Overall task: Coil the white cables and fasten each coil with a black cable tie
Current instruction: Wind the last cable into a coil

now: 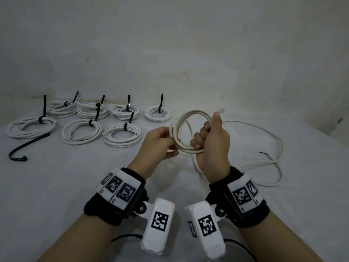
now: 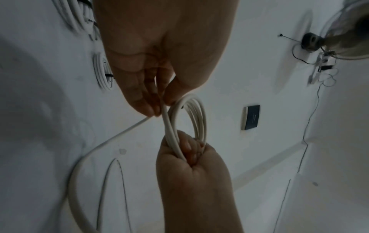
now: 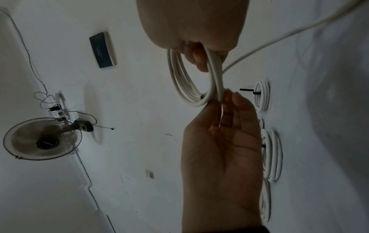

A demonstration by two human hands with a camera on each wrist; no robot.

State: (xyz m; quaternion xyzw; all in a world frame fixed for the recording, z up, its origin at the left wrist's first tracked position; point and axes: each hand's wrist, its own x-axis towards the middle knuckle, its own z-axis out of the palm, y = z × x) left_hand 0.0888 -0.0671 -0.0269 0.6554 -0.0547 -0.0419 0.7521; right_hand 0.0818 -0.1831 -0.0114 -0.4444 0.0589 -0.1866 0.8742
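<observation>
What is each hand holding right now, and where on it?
Right hand grips the white cable coil at its near-right side; left hand pinches its left edge.

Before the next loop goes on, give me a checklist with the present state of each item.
1. Right hand grips the half-wound coil: ok, fingers curled round the loops.
2. Left hand pinches the cable at the coil's left side: ok.
3. Loops lie together: ok, they sit side by side in the right wrist view.
4. Loose cable tail free to feed: ok, it lies slack on the table, no knot visible.
5. Spare black cable tie ready: ok, it lies at the table's left, apart from both hands.
6. Seven tied coils clear of the work: ok, they lie left of the hands.
</observation>
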